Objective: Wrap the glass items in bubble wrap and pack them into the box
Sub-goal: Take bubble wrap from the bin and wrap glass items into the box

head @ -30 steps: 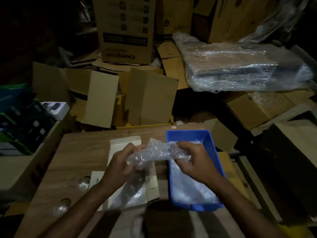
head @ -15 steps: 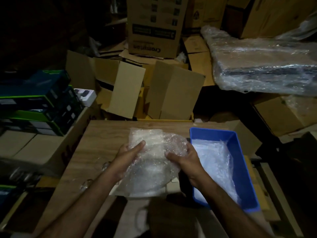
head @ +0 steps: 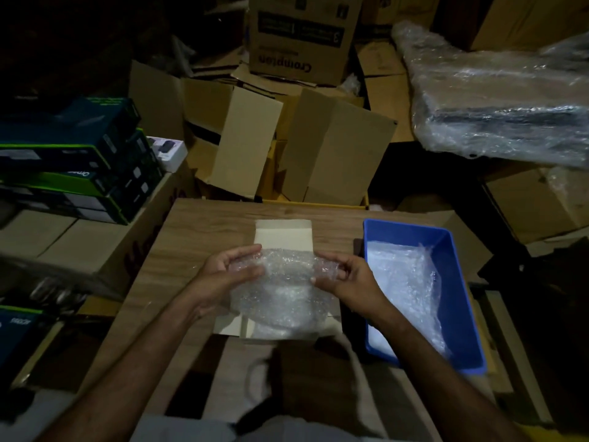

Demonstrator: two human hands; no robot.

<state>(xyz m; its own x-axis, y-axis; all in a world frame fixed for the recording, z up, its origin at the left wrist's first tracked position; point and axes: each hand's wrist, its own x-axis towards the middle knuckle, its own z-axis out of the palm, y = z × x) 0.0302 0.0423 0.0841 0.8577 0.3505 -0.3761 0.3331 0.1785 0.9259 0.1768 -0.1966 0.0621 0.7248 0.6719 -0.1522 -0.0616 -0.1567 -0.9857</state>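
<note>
Wrapping was underway: both hands' fingers (head: 245, 250) pinched the bubble wrap (head: 280, 282) over the box (head: 283, 231), needing lowering next.

Views: one only, head camera; nothing shared with a second view.
Position: worn on the person's head, above the near edge of the table (head: 197, 224).
Facing: forward and steeply down, across the table toward the stacked cartons (head: 302, 36) behind.
Nearness: close; both forearms enter from the bottom edge, the left hand (head: 228, 275) and right hand (head: 349, 275) sit near frame centre.
Lens: wide-angle; edges bend, corners fall dark.
Span: green boxes (head: 73, 161) at left, blue bin (head: 459, 282) at right, wrapped bundle (head: 497, 106) at upper right.
</note>
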